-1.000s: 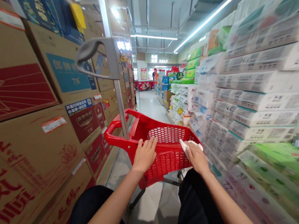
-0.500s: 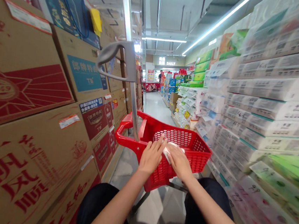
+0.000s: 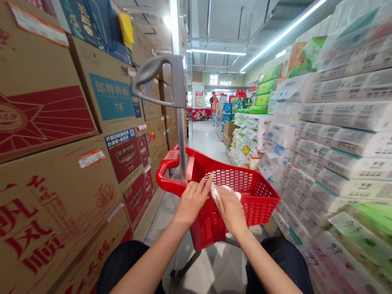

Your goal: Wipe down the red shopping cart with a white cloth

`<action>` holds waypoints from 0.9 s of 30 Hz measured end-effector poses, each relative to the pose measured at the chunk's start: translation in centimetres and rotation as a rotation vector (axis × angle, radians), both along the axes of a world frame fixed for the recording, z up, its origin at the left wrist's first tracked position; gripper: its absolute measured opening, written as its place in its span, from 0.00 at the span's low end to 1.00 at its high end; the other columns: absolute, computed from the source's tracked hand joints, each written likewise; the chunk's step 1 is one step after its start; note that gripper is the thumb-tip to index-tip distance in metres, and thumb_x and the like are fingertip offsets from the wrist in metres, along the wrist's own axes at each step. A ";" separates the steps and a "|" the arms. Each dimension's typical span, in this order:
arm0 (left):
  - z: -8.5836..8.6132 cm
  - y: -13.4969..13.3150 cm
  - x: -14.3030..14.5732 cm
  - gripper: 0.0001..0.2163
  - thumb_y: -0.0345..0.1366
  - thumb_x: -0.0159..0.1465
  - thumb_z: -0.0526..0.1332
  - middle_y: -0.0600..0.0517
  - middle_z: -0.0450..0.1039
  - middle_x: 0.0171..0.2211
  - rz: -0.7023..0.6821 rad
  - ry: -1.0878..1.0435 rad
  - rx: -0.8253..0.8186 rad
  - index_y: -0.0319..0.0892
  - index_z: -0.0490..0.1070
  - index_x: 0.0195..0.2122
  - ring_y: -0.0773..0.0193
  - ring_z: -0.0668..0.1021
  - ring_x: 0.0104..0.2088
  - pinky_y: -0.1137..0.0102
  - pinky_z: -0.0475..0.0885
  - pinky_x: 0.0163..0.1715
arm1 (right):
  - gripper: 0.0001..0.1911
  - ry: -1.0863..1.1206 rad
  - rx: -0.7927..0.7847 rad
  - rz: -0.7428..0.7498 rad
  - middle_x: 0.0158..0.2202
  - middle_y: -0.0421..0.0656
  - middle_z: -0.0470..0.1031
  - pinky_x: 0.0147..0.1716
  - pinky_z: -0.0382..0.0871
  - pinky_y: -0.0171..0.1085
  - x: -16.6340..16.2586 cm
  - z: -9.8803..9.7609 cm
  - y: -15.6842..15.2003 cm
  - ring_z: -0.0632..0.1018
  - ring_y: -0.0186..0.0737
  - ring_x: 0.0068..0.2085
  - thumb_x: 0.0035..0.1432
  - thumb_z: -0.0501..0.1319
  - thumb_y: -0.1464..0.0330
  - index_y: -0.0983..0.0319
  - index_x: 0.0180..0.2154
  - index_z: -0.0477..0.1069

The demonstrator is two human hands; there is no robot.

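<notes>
A red plastic shopping basket (image 3: 255,210) on a wheeled frame stands just in front of my knees. My left hand (image 3: 192,200) grips its near rim, fingers laid over the top edge and the index finger pointing forward. Beside it, my right hand (image 3: 228,208) presses a white cloth (image 3: 236,195) to the same rim. Most of the cloth is under the palm and fingers; whether it is cloth or tissue is hard to tell. The basket's red side handle (image 3: 169,174) juts out left of my left hand. A grey pole handle (image 3: 178,81) rises above it.
Stacked cardboard cartons (image 3: 37,215) wall the left side close by. On the right, packs of tissue paper (image 3: 353,134) are piled high. The grey floor (image 3: 206,134) runs ahead between shelves, and a person (image 3: 212,100) stands far off. A caster (image 3: 178,274) shows below the basket.
My left hand has shifted slightly left along the rim, away from my right hand. My right hand and the cloth have moved a little left. The basket and pole appear slightly further right.
</notes>
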State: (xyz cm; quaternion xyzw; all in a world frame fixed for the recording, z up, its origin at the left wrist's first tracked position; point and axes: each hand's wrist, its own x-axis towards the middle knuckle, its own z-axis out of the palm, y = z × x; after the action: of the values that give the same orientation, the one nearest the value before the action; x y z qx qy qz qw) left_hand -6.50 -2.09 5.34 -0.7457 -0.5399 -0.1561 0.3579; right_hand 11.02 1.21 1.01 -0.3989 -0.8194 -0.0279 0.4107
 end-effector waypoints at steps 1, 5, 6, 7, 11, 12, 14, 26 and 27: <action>0.1 -0.1 0.1 0.33 0.31 0.69 0.56 0.40 0.67 0.62 0.013 0.006 0.015 0.41 0.43 0.72 0.56 0.76 0.47 0.61 0.69 0.55 | 0.24 0.022 0.004 0.036 0.62 0.48 0.70 0.66 0.56 0.54 -1.4 0.5 -0.4 0.67 0.46 0.64 0.72 0.45 0.64 0.61 0.64 0.64; 0.2 -0.4 0.2 0.34 0.28 0.69 0.54 0.40 0.61 0.66 0.037 0.015 0.042 0.43 0.38 0.73 0.58 0.77 0.47 0.62 0.68 0.56 | 0.24 0.043 0.016 0.129 0.63 0.49 0.68 0.66 0.57 0.52 -2.9 1.1 -1.0 0.66 0.45 0.65 0.72 0.46 0.65 0.61 0.65 0.61; 0.3 -0.4 0.1 0.35 0.30 0.69 0.55 0.40 0.60 0.66 0.034 0.013 0.036 0.43 0.37 0.73 0.58 0.77 0.47 0.62 0.68 0.56 | 0.24 0.030 0.017 0.137 0.63 0.48 0.68 0.66 0.58 0.52 -2.3 0.9 -0.9 0.66 0.45 0.65 0.72 0.46 0.65 0.61 0.65 0.61; 0.3 -0.5 0.0 0.36 0.32 0.69 0.57 0.40 0.59 0.67 0.029 0.011 0.025 0.43 0.36 0.73 0.57 0.76 0.48 0.62 0.68 0.57 | 0.24 0.013 0.016 0.137 0.63 0.47 0.68 0.66 0.58 0.52 -1.2 0.5 -0.6 0.66 0.45 0.65 0.72 0.46 0.65 0.60 0.65 0.61; 0.5 -0.7 -0.3 0.41 0.41 0.67 0.62 0.41 0.59 0.67 0.019 0.004 -0.025 0.45 0.36 0.73 0.54 0.75 0.52 0.60 0.66 0.58 | 0.24 -0.041 -0.009 0.024 0.61 0.45 0.71 0.65 0.59 0.53 5.6 -1.5 1.1 0.68 0.46 0.63 0.72 0.46 0.62 0.57 0.64 0.63; 0.5 -0.7 -0.3 0.41 0.42 0.67 0.62 0.41 0.59 0.67 0.019 0.004 -0.031 0.45 0.36 0.73 0.53 0.74 0.52 0.60 0.66 0.59 | 0.24 -0.047 -0.016 -0.018 0.61 0.45 0.71 0.64 0.60 0.53 7.4 -2.0 1.5 0.69 0.46 0.63 0.72 0.46 0.61 0.57 0.63 0.64; 0.5 -0.8 -0.2 0.41 0.42 0.67 0.62 0.41 0.60 0.67 0.018 0.003 -0.038 0.45 0.36 0.73 0.53 0.74 0.52 0.59 0.65 0.59 | 0.24 -0.052 -0.027 -0.098 0.59 0.46 0.73 0.64 0.60 0.54 10.3 -2.6 2.2 0.69 0.48 0.62 0.72 0.46 0.60 0.57 0.62 0.67; -0.1 -0.4 0.8 0.36 0.30 0.69 0.54 0.43 0.59 0.67 -0.001 -0.021 -0.014 0.48 0.33 0.73 0.54 0.76 0.49 0.59 0.67 0.57 | 0.23 0.092 0.002 0.101 0.59 0.49 0.73 0.63 0.62 0.54 -1.6 1.7 -1.5 0.71 0.47 0.61 0.72 0.46 0.65 0.59 0.63 0.65; 0.0 -0.4 0.7 0.36 0.29 0.69 0.53 0.43 0.58 0.68 0.006 -0.013 -0.009 0.48 0.33 0.73 0.55 0.76 0.49 0.59 0.67 0.57 | 0.23 0.098 -0.002 0.125 0.59 0.49 0.73 0.63 0.63 0.53 -2.3 2.1 -1.7 0.71 0.47 0.61 0.72 0.46 0.65 0.60 0.63 0.65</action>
State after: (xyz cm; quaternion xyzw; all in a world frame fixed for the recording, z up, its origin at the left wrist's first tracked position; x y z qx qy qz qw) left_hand -5.78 -2.51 5.30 -0.7446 -0.5451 -0.1574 0.3515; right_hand 8.74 -0.53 3.07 -0.3483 -0.8215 0.0183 0.4510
